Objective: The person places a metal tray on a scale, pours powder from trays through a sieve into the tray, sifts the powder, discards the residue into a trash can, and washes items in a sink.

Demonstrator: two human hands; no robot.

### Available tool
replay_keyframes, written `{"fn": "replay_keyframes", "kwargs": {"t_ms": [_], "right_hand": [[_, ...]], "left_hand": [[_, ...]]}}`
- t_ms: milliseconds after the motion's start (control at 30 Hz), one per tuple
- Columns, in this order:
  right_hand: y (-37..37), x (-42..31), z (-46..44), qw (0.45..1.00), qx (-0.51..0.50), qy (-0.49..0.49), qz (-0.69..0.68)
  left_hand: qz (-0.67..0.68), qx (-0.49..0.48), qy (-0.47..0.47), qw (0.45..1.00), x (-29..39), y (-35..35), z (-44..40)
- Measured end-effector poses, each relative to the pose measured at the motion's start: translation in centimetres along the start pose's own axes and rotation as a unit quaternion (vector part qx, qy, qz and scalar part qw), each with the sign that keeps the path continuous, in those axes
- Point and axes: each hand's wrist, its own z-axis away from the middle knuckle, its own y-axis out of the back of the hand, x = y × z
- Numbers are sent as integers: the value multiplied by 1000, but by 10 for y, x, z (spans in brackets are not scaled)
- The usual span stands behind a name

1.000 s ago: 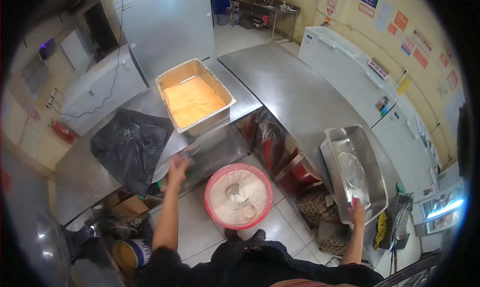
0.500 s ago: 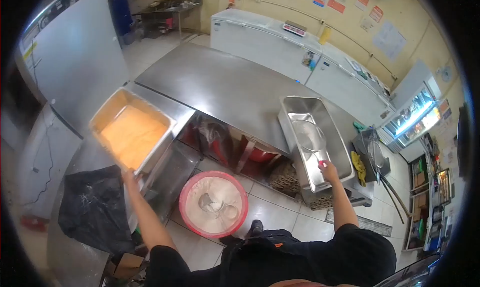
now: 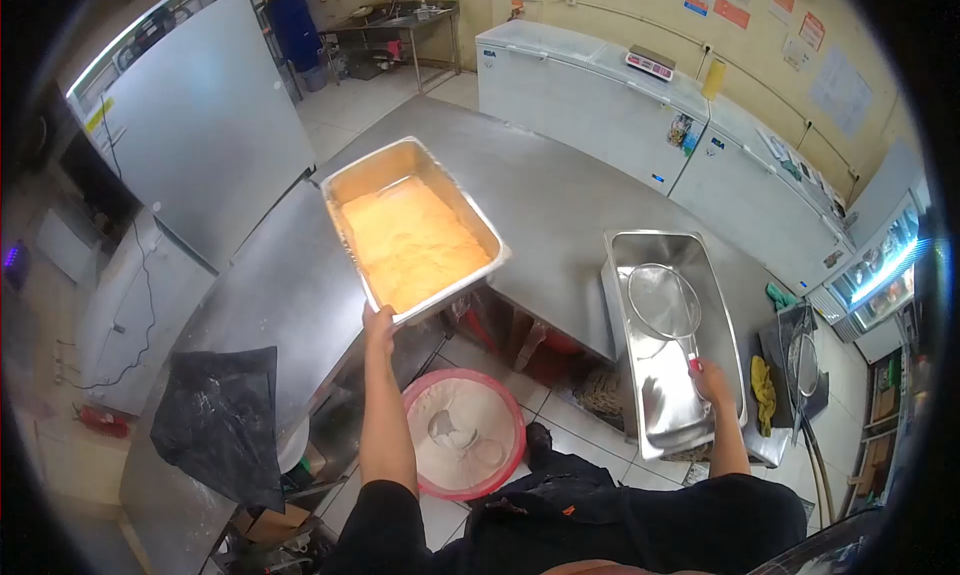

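Left grip (image 3: 379,327) clamped on the near corner of the powder tray (image 3: 380,167); tray juts past the table (image 3: 540,195) edge. Right hand (image 3: 712,383) closed round the strainer (image 3: 662,300) handle, mesh over the steel pan (image 3: 665,400).

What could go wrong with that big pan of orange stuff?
The left hand has only one corner of the deep pan, which juts past the table edge, so it might tip. If it did, some orange powder could spill, perhaps into the tub of pale powder on the floor. The right hand is busy with the strainer, so it may be slow to help.
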Motion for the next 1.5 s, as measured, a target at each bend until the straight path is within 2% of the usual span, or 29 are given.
{"fn": "replay_keyframes", "kwargs": {"t_ms": [133, 233, 267, 300, 367, 433, 500, 567, 633, 767, 833, 867, 933, 967, 1000, 1033, 1067, 1100, 1133, 1167, 1233, 1300, 1333, 1400, 1467, 1500], "right_hand": [[21, 2, -19, 998, -57, -10, 0], [32, 7, -25, 993, -118, 7, 23], [41, -3, -23, 983, -183, 0, 33], [46, -7, -25, 968, -247, -7, 41], [47, 1, -26, 935, -351, -35, -35], [59, -7, -23, 918, -394, -48, -10], [81, -24, -27, 854, -481, -144, -138], [84, -22, -27, 835, -524, -133, -103], [84, -17, -20, 752, -602, -187, -193], [73, -5, -2, 717, -638, -143, -242], [79, -8, -7, 683, -713, -53, -149], [84, -8, -12, 684, -712, -54, -149], [98, -8, -33, 747, -657, -37, -98], [110, -25, -48, 828, -543, 71, -118], [105, -42, -65, 863, -447, 36, -233], [101, -71, -92, 907, -367, 51, -199], [95, -105, -107, 941, -217, 96, -240], [68, -121, -128, 957, -89, 142, -239], [62, -149, -148, 962, -61, 175, -201], [34, -157, -168, 967, 30, 216, -134], [7, -184, -189, 974, 32, 209, -79], [-4, -201, -199, 984, 20, 170, -52], [-30, -192, -214, 978, 9, 207, 11], [-25, -205, -200, 979, 44, 198, -28], [-32, -217, -200, 977, 80, 187, -72], [-46, -222, -207, 977, -1, 174, -119]], "left_hand": [[-4, -50, -22, 998, -27, -73, -5], [-73, -55, 17, 996, -49, -114, 4], [-85, -44, 21, 995, -39, -137, 27], [-90, -45, 30, 994, -43, -151, 34], [-82, -74, 26, 994, -59, -169, 48], [-100, -77, 32, 991, -73, -181, 62], [-54, -105, 55, 991, -70, -192, 75], [-68, -123, 63, 988, -78, -190, 79], [-64, -138, 71, 986, -86, -190, 81], [-72, -150, 55, 985, -91, -195, 81], [-74, -170, 40, 982, -86, -197, 86], [-74, -172, 39, 981, -76, -199, 91], [-175, -194, 82, 962, -54, -203, 94], [-176, -197, 79, 961, -51, -205, 87], [-162, -172, 48, 970, -50, -208, 73], [-147, -149, 16, 978, -49, -213, 56], [-171, -132, -12, 976, -49, -222, 32], [-194, -113, -40, 974, -47, -232, 12], [-192, -115, -43, 974, -41, -242, 1], [-203, -147, -20, 968, -35, -251, -8], [-211, -178, 3, 961, -39, -249, -17], [-198, -173, -41, 964, -60, -239, -31], [-195, -169, -42, 965, -64, -231, -29], [-170, -127, -78, 974, -70, -206, -13], [-141, -106, -58, 983, -67, -183, 7], [-112, -87, -35, 989, -63, -171, 16]]}}
